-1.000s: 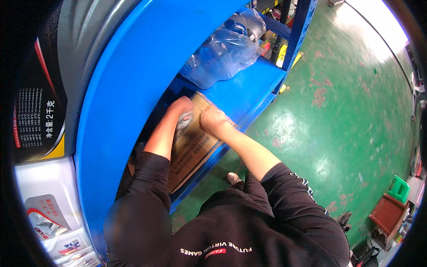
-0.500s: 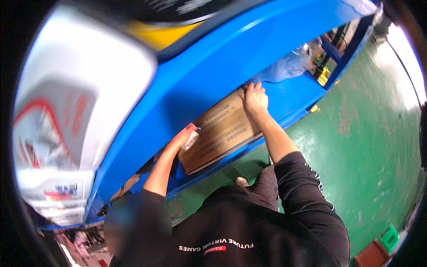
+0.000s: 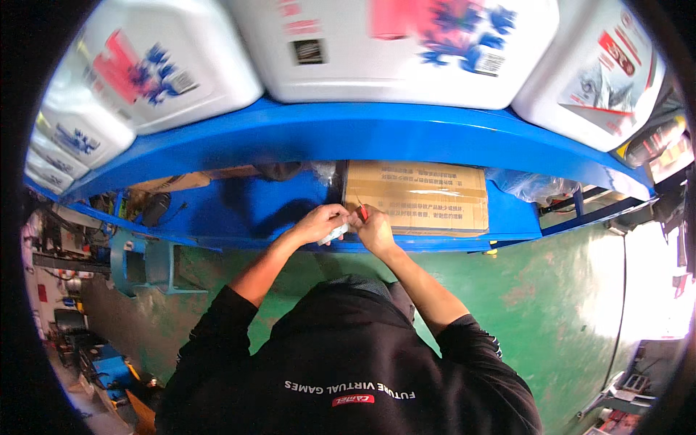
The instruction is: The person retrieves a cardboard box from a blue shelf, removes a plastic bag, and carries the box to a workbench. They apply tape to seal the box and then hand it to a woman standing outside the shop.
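Observation:
My left hand (image 3: 319,223) is closed around a small white, crumpled-looking thing (image 3: 336,233), partly hidden by the fingers. Right beside it, almost fingertip to fingertip, my right hand (image 3: 375,230) grips a small red tool (image 3: 364,212) with a thin dark tip; its exact kind does not show. Both hands are over the shelf's front edge, at the left end of a taped cardboard box (image 3: 417,192). The box lies flat on the lower blue shelf (image 3: 217,212), and my right hand overlaps its near left corner.
Large white jugs (image 3: 399,58) line the upper blue shelf (image 3: 391,130), which overhangs the box. Clear plastic wrap (image 3: 533,185) lies right of the box. A teal stool (image 3: 163,264) stands on the green floor (image 3: 544,304) at the left.
The view has turned. My hands, earlier apart on the box with the right at its far end, are now together at the left end. The white thing stays in my left hand.

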`<state>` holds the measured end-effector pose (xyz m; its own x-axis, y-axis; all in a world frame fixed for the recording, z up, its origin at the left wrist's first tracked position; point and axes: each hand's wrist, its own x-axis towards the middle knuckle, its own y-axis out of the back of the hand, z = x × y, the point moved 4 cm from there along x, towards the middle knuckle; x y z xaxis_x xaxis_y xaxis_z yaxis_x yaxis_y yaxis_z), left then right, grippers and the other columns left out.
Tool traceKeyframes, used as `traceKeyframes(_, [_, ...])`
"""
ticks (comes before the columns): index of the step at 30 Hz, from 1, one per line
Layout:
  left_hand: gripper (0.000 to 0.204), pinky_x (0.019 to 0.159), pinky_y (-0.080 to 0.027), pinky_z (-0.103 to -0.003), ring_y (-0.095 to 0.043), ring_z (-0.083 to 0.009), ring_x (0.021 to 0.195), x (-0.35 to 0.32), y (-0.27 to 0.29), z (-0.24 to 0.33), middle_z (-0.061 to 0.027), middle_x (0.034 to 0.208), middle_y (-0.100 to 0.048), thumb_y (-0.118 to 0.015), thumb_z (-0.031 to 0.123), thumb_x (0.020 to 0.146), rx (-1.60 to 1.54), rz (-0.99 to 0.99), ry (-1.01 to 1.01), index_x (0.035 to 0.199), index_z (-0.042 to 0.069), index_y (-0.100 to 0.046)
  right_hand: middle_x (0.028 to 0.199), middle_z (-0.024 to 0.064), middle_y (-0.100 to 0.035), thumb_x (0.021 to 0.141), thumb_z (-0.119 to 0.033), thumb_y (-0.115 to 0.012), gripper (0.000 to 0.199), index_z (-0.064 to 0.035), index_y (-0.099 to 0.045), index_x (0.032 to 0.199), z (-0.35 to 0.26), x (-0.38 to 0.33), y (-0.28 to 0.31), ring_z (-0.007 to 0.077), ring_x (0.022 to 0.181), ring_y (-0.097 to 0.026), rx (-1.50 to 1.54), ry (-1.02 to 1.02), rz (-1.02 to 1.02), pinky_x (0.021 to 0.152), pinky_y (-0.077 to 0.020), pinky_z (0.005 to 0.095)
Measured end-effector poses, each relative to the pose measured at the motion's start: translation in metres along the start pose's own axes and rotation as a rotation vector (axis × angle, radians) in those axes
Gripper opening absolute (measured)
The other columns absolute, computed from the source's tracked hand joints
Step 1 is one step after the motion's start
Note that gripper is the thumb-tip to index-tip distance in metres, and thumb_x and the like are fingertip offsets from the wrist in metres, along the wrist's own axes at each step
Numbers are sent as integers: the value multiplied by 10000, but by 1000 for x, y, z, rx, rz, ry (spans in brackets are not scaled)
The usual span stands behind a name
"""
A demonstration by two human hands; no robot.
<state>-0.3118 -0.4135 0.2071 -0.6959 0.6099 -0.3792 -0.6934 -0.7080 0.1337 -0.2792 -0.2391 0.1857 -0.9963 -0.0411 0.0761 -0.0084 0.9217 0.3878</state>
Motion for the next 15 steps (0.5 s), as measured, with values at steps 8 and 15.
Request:
traceKeyframes(8, [846,938,-516,-431,-663,-329,1141,21,27,-29,-209,1220,-686,-885,492,718,564,79,16,1359,51,-551,905,247,-710,924,-183,-677,191,-19,-647,1016,13,11,-37,436,865,-713,-8,-195,72,751,-553,474])
traceKeyframes(15, [949,658,-630,-421,-713,-256,906,40,14,-68,-171,1079,-691,-890,321,784,-61,-129,264,1536,61,-373,911,226,-707,937,-188,-680,190,-25,-658,1032,41,0,-39,396,886,-703,-147,-211,45,788,-540,459])
